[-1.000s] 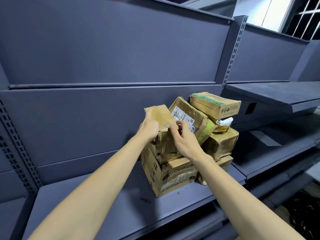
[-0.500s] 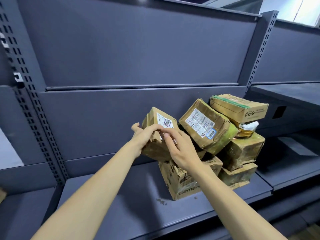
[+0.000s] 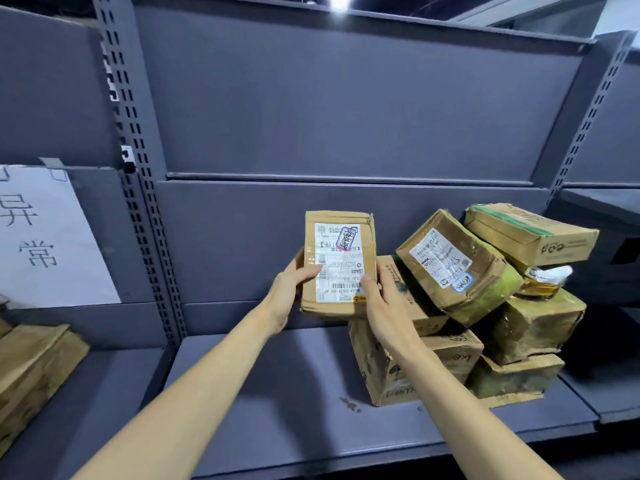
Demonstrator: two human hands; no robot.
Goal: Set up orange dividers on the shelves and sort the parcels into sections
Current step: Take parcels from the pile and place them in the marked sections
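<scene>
Parcel [image 3: 337, 265] now lifted clear of pile [image 3: 460, 317], both hands' [image 3: 289, 292] [image 3: 382, 306] grip curled round it; label print illegible

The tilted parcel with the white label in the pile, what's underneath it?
The tilted parcel leans on a large printed carton at its left and a wrinkled taped box at its right. How much of each it touches is hidden beneath it.

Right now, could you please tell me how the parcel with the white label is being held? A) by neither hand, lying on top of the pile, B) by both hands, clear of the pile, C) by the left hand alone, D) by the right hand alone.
B: the left hand and right hand grip opposite sides of the parcel, which is up in front of the back panel, left of the pile.
</scene>
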